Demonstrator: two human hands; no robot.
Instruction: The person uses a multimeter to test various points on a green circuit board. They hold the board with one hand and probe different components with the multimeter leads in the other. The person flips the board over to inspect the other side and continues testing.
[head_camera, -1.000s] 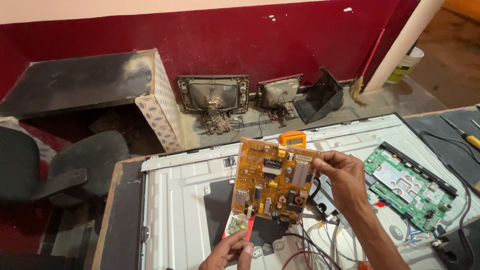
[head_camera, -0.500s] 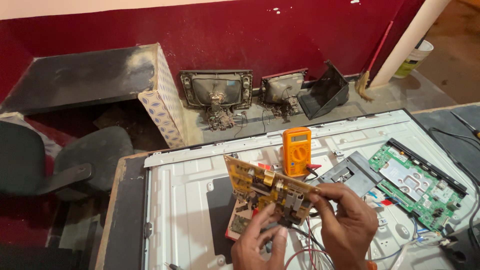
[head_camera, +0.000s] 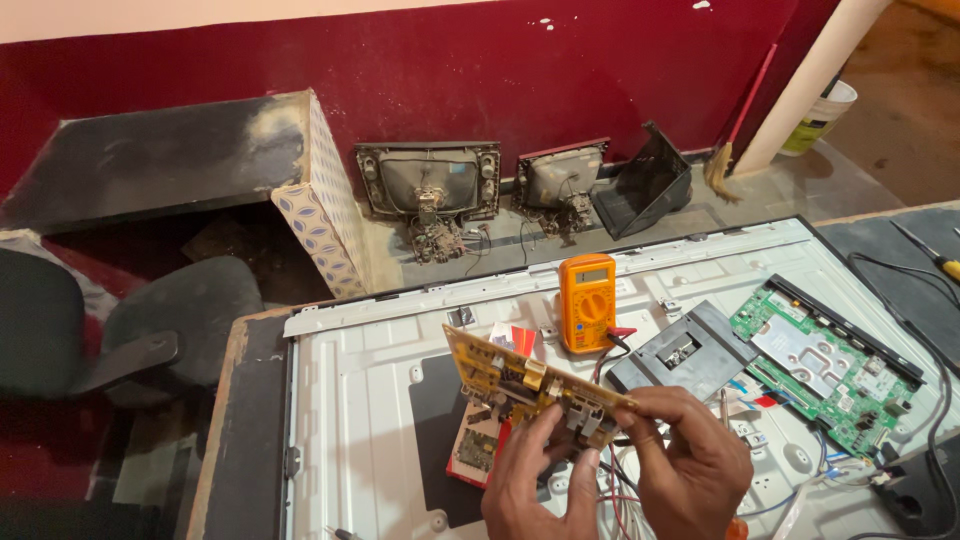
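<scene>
Both my hands hold a yellow circuit board (head_camera: 520, 382) tilted nearly edge-on above the white metal back of a flat television panel (head_camera: 360, 400). My left hand (head_camera: 535, 478) grips the board's lower edge from below. My right hand (head_camera: 690, 462) pinches its right end, fingers curled over the components. Wires (head_camera: 620, 500) hang from the board between my hands. A small red and white board (head_camera: 478, 448) lies on the panel under it.
An orange multimeter (head_camera: 586, 302) with leads stands behind the board. A black cover (head_camera: 685, 350) and a green circuit board (head_camera: 830, 362) sit at the right. A screwdriver (head_camera: 935, 258) lies at the far right. Old tube sets (head_camera: 428, 190) and a black chair (head_camera: 110, 330) are on the floor.
The yellow board has swung from facing me upright to lying nearly flat and edge-on, lower in view. Both hands came together under it, uncovering the multimeter behind.
</scene>
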